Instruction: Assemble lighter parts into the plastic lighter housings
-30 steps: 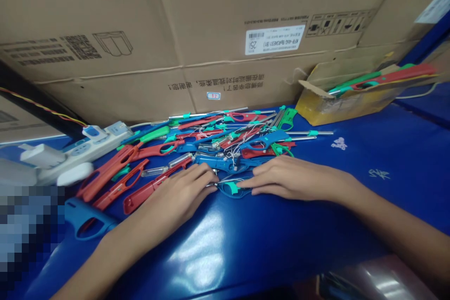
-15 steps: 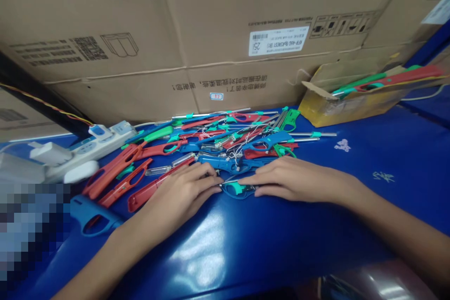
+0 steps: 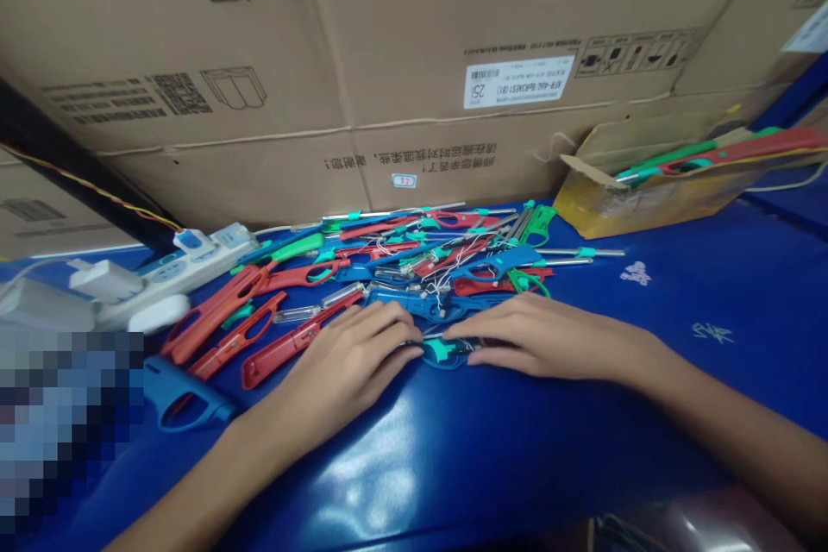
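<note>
Someone's bare forearms (image 3: 724, 414) are showing
The left hand (image 3: 362, 354) and right hand (image 3: 540, 336) are looking bare and slender-fingered.

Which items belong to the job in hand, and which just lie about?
Likely in use:
left hand, right hand
blue plastic casing with green piece, between them
heaped red, blue and green plastic casings

Lying about:
white plastic power strip
large brown cardboard box

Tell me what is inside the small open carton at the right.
The small open carton holds a red plastic piece and green ones, poking out above the rim. Its front wall hides whatever lies lower.
</note>
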Motion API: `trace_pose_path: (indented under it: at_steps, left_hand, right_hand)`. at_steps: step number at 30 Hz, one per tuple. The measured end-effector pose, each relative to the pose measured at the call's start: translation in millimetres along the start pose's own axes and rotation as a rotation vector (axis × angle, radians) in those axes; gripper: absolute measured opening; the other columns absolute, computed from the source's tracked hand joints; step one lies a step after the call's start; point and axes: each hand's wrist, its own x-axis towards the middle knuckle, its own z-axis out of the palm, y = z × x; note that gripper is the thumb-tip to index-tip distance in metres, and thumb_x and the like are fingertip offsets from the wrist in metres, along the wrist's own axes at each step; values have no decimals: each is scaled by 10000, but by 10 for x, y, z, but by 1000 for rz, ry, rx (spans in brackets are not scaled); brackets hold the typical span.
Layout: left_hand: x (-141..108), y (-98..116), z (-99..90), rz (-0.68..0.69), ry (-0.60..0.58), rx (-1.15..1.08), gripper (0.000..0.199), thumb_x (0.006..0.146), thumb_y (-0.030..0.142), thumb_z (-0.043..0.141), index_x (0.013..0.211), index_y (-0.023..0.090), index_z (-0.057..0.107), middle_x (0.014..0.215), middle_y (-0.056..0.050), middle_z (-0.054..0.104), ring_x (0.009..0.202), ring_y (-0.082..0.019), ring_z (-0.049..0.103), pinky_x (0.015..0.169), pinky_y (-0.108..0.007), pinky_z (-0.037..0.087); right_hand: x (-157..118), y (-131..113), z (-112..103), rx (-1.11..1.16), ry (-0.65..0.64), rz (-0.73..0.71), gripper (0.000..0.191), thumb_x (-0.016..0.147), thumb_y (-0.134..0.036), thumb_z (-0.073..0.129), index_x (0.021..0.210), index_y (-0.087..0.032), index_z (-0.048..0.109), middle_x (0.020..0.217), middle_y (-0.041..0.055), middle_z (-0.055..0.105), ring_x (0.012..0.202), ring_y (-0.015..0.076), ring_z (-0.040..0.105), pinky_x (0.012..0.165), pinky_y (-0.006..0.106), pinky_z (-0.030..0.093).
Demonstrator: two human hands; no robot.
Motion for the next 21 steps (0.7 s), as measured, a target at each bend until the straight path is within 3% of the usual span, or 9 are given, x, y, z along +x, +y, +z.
trace_pose_path:
  at_steps: [6, 21]
  left_hand:
    - [17, 14, 63, -32, 25, -23, 154, 1025, 290, 510, 996, 200, 632, 1013, -22, 621, 914, -186, 582, 827, -349, 483]
    - [16, -7, 111, -7, 48, 11, 143, 1030, 261, 501, 1009, 202, 629, 1026, -24, 615, 918, -183, 569, 846, -346, 446]
  right_hand:
    - [39, -23, 56, 17, 9, -6, 326, 1000, -397, 513, 1274, -255, 619, 1163, 37, 728, 1017, 208, 690, 834, 307, 499]
    - [67, -52, 49, 75, -23, -15, 239, 1007, -380, 502, 1142, -232, 633, 1003, 25, 715, 894, 172, 668, 767, 288, 467]
